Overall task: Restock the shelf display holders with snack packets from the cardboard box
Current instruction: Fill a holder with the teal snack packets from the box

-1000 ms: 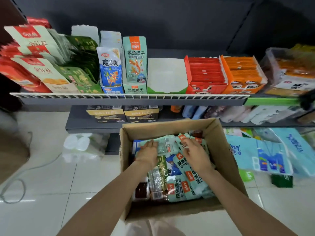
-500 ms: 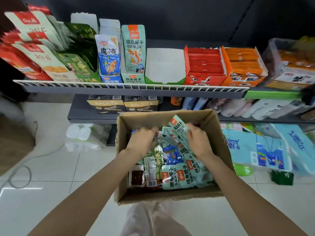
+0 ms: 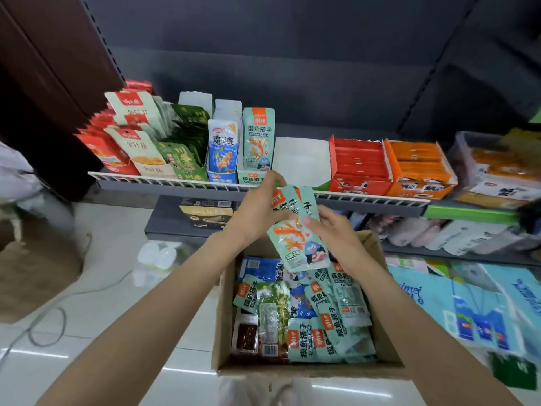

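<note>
Both hands have come up out of the cardboard box [image 3: 224, 317] since the earlier frames, bringing a small fan of teal packets [image 3: 295, 230] with them, now held above the box's 12 o'clock edge and just below the shelf rail [image 3: 175, 180]. The left hand [image 3: 257, 209] grips the bunch at its upper corner from 9 o'clock; the right hand [image 3: 333, 230] pinches it from 3 o'clock, thumb on the front face. At least three packets overlap in the grasp, though the exact count is hard to tell. They look light, thin and floppy, with slick film that may let them slide apart, so squeezing across the stack near the sealed top seems wisest. The matching teal holder [image 3: 251, 178] at 12 o'clock shows one packet upright; beside it at 1 o'clock stands one empty white holder [image 3: 301, 162]. Roughly eight teal packets remain in the box.
</note>
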